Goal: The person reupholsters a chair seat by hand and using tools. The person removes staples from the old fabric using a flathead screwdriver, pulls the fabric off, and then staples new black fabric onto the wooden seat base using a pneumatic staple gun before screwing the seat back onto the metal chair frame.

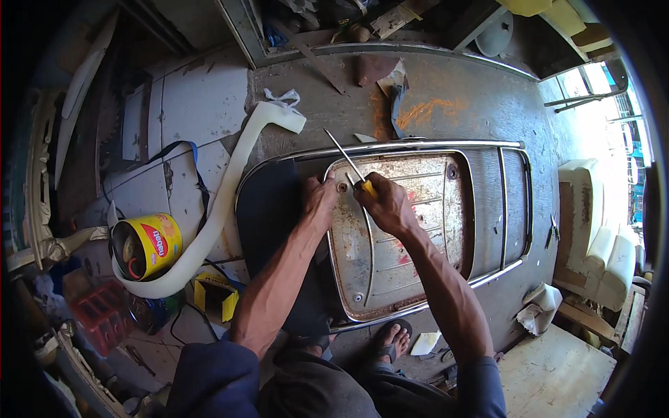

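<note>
A metal-framed folding chair (519, 202) lies on the floor before me. Its rusty, cream-coloured metal seat pan (435, 223) faces up, with a black panel (268, 216) at its left. My right hand (385, 202) is closed around the yellow handle of a screwdriver (341, 152), over the pan's far left part. The screwdriver's shaft points away and to the left, past the chair's far rail. My left hand (319, 198) is closed at the pan's far left corner, gripping its edge; some of its fingers are hidden.
A long foam strip (226, 188) curves left of the chair, around a yellow tin (157, 244). Further left are a red plastic crate (101, 313) and a yellow box (217, 296). Pliers (552, 231) lie to the right, near a cream upholstered seat (592, 237). Scraps lie beyond the chair.
</note>
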`<state>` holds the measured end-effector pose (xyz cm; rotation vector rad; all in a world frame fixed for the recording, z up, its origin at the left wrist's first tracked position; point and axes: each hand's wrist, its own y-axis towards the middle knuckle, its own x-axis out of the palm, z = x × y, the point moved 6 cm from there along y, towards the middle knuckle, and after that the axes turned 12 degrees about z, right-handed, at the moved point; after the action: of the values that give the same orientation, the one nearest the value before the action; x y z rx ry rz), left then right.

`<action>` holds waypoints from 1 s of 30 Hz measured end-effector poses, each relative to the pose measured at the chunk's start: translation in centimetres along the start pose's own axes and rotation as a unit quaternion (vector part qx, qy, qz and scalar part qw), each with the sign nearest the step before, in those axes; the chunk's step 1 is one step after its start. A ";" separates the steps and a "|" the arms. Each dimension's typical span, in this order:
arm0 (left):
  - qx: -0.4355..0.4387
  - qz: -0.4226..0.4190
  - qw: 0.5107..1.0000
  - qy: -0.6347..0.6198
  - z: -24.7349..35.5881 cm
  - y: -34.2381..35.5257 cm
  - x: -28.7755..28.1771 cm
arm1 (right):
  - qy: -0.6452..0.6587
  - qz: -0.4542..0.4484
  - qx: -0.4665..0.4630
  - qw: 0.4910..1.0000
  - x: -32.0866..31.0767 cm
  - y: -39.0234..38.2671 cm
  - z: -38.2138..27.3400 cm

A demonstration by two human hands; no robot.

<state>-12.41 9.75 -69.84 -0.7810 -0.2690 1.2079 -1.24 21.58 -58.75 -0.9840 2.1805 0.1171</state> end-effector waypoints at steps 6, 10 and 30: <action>0.033 0.010 0.999 -0.037 -1.4 2.2 -1.0 | 0.003 0.018 -0.047 0.999 3.8 0.7 -0.4; 0.010 -0.035 0.999 -0.040 -2.0 1.9 0.2 | -0.042 0.031 -0.117 0.992 3.8 0.9 -0.4; 0.021 -0.046 0.996 -0.074 -0.8 0.9 0.2 | -0.095 0.134 -0.068 0.984 2.1 0.9 0.2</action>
<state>-12.53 9.71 -71.04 -0.6374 -0.3957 1.1825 -2.68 20.92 -60.44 -0.7131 2.1368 0.4728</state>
